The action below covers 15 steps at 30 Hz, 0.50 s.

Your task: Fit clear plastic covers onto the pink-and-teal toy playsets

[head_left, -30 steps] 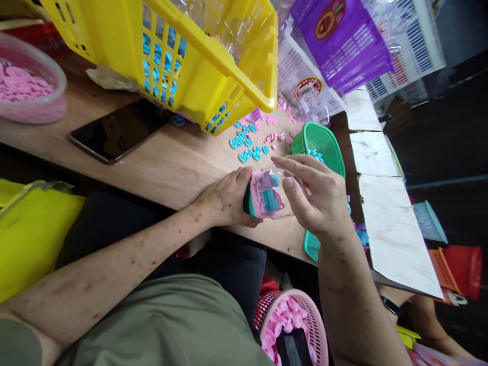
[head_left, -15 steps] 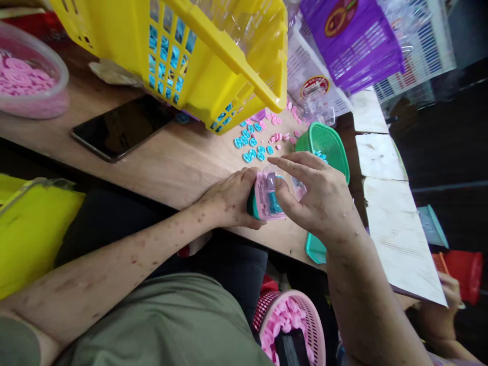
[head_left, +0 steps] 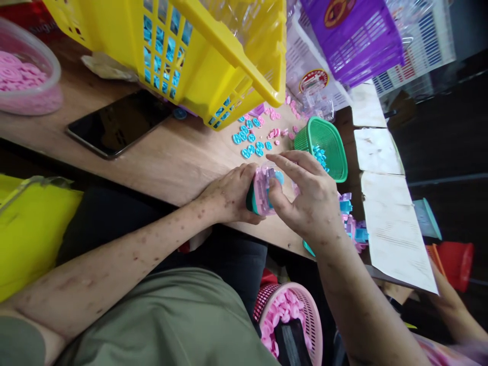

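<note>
My left hand (head_left: 232, 195) is wrapped round a small plastic toy (head_left: 261, 195) with a pink body, a green base and clear parts, just above the table edge. Over its right side lies my right hand (head_left: 310, 198), the thumb pressing on the toy and the fingers curving across its far edge. A light blue piece (head_left: 279, 177) shows under clear plastic beside that thumb. The right palm hides part of the toy. Beyond the hands lie several blue discs (head_left: 251, 137) and small pink pieces (head_left: 274, 133). A green basket (head_left: 335, 152) holding small blue parts stands past my right fingers.
A yellow basket (head_left: 213, 66) stands at the back, left of a purple basket (head_left: 366, 46). On the left are a phone (head_left: 118, 124) and a tub of pink parts (head_left: 30, 96). Below the table is a pink basket (head_left: 314, 315). Another person's arm (head_left: 453, 305) shows at right.
My right thumb has shifted up and left on the toy, and the right forearm has moved left, baring pink and blue parts by the white sheets. My left hand keeps its hold.
</note>
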Each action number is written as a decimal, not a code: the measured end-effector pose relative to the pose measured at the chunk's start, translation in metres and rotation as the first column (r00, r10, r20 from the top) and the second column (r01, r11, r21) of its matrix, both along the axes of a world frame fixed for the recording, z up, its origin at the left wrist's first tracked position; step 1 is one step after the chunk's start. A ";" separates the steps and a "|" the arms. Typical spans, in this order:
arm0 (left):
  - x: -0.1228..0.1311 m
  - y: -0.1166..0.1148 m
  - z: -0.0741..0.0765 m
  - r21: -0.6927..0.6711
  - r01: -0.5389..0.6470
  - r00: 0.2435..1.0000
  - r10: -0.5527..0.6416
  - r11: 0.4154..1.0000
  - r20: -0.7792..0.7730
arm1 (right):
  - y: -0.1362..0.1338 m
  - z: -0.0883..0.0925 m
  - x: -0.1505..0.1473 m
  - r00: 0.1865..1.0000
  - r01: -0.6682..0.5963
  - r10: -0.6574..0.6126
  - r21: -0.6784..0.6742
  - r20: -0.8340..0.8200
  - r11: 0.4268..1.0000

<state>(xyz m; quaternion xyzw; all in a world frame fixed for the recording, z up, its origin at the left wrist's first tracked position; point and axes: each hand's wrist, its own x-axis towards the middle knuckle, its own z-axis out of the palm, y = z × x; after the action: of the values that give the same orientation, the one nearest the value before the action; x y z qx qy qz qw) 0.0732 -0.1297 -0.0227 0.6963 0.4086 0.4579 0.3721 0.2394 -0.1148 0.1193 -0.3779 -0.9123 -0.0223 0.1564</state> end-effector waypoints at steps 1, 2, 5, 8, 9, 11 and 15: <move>0.000 0.000 0.000 0.000 0.000 1.000 0.000 1.000 -0.010 | 0.000 -0.001 0.000 1.000 -0.003 0.003 0.005 -0.004 1.000; 0.000 0.000 0.000 0.001 0.000 1.000 0.000 1.000 -0.024 | -0.001 -0.001 0.001 1.000 -0.005 0.005 0.010 -0.010 1.000; -0.001 0.000 0.000 0.004 -0.012 0.999 0.012 1.000 -0.039 | -0.002 -0.004 0.003 1.000 0.010 -0.009 0.019 -0.014 1.000; 0.000 0.000 0.000 0.006 -0.009 0.997 0.010 1.000 -0.073 | -0.003 -0.006 0.005 1.000 0.016 -0.015 0.023 -0.014 1.000; 0.001 0.000 0.000 0.003 -0.009 0.996 0.009 1.000 -0.086 | -0.004 -0.007 0.005 1.000 0.012 -0.012 0.023 -0.021 1.000; 0.001 0.000 0.001 -0.006 -0.016 0.995 0.015 1.000 -0.100 | -0.004 -0.009 0.006 0.999 0.012 -0.011 0.018 -0.041 1.000; -0.001 -0.002 0.006 -0.036 -0.023 0.993 0.019 0.999 -0.119 | -0.004 -0.016 0.013 0.994 0.029 -0.033 -0.038 -0.107 0.999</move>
<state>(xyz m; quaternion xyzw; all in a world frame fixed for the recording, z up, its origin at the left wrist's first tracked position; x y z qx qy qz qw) 0.0727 -0.1318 -0.0167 0.7109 0.4458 0.4120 0.3552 0.2528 -0.1192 0.1037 -0.3954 -0.8968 0.0124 0.1979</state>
